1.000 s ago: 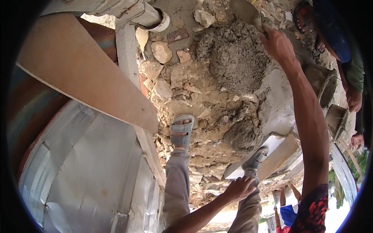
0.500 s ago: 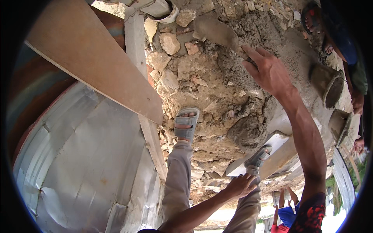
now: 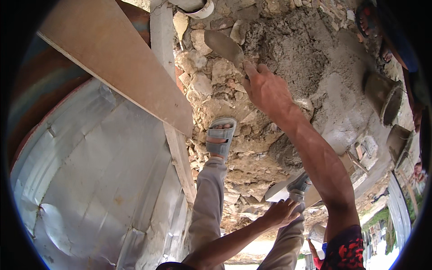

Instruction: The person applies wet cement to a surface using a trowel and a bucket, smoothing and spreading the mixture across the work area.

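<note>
A mortar trowel (image 3: 223,47) with a cement-smeared blade is gripped in my right hand (image 3: 269,92), its fingers wrapped round the handle. The blade hangs over rough stones (image 3: 201,58), beside the left edge of a wet grey mortar bed (image 3: 292,42). My left hand (image 3: 281,213) rests on my right trouser leg near the knee, fingers loosely apart and holding nothing. My sandalled left foot (image 3: 220,135) stands on the rubble; the right one (image 3: 299,182) is partly hidden behind my right arm.
A brown board (image 3: 117,67) slants across the left, above dented metal sheeting (image 3: 103,166) and a wooden post (image 3: 177,157). A white bucket (image 3: 201,10) stands at the top. Mortar-caked containers (image 3: 382,99) and another person's feet (image 3: 370,27) are at the right.
My right hand has swung left with the trowel, from over the wet mortar to the stones at its left edge. My left hand stays on the leg.
</note>
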`<action>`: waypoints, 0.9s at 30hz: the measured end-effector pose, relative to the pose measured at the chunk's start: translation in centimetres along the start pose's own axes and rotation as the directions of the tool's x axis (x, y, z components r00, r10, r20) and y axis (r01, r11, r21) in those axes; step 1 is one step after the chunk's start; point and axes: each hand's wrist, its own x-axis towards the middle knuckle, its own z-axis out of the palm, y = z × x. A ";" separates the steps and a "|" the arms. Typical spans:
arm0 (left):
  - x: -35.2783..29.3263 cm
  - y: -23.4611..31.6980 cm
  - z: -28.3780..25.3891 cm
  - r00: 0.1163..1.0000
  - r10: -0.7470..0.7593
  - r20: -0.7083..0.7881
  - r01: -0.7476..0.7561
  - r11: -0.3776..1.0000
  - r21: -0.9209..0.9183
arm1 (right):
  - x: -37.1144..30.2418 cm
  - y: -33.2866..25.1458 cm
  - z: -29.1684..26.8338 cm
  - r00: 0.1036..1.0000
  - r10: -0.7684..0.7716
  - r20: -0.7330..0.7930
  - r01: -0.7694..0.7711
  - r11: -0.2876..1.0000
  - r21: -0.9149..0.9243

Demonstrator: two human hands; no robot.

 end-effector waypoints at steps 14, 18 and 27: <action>1.1 -3.2 5.0 0.972 0.152 -0.181 -0.176 0.976 -0.124 | -1.1 -5.6 8.3 0.984 0.066 0.167 -0.104 0.967 0.233; 1.2 -4.4 7.7 0.969 0.015 -0.247 -0.175 0.747 -0.641 | -0.4 -5.9 7.9 0.983 0.182 -0.003 -0.172 0.937 0.303; 0.0 -1.0 0.5 0.987 0.106 -0.117 -0.111 0.993 -0.031 | -0.2 -3.5 8.5 0.975 0.087 0.204 -0.120 0.981 0.153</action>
